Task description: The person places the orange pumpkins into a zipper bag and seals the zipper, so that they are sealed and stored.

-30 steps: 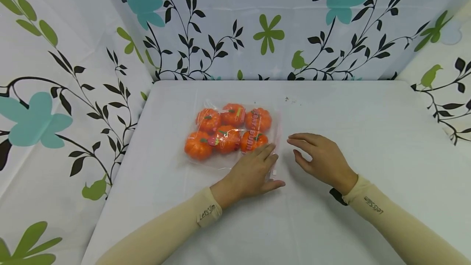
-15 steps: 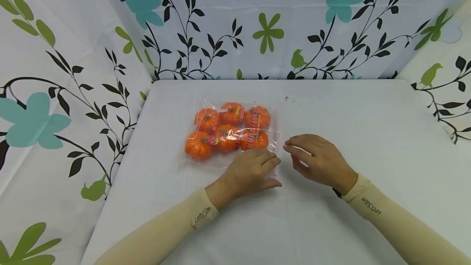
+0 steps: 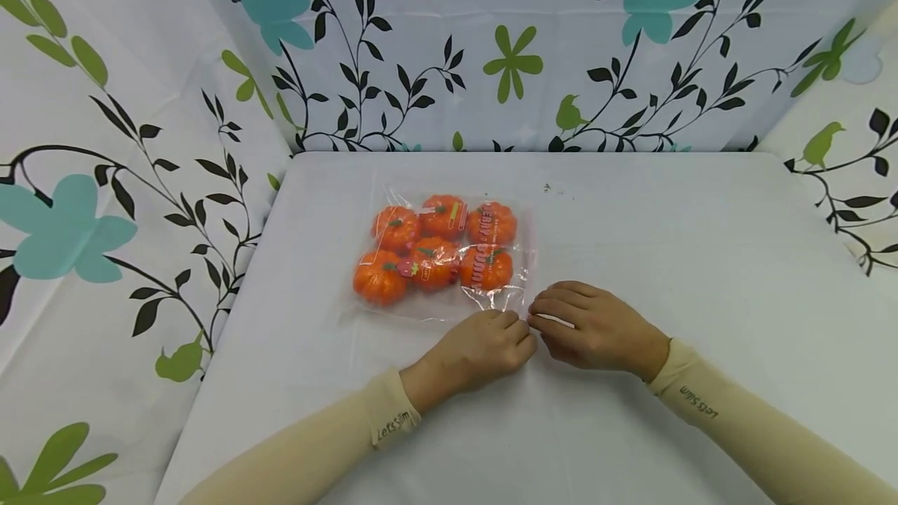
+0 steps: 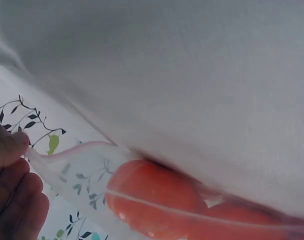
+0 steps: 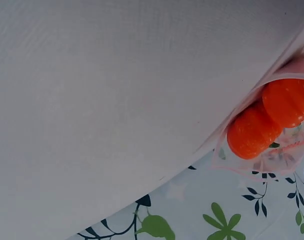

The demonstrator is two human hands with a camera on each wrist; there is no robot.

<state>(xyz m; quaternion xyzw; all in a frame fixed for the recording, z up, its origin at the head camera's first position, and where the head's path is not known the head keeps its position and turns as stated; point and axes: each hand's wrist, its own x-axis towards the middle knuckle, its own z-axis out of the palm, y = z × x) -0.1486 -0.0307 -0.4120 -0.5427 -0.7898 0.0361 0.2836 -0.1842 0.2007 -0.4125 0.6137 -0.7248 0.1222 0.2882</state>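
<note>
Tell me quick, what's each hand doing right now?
Left hand: fingers pinch the near corner of the plastic bag.
Right hand: fingers pinch the same bag corner.

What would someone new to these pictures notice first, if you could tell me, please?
The clear plastic bag of six small orange pumpkins lies near the middle of the white table. The left hand and right hand meet at the bag's near right corner and pinch its edge. Floral curtains with teal flowers stand around the table.
</note>
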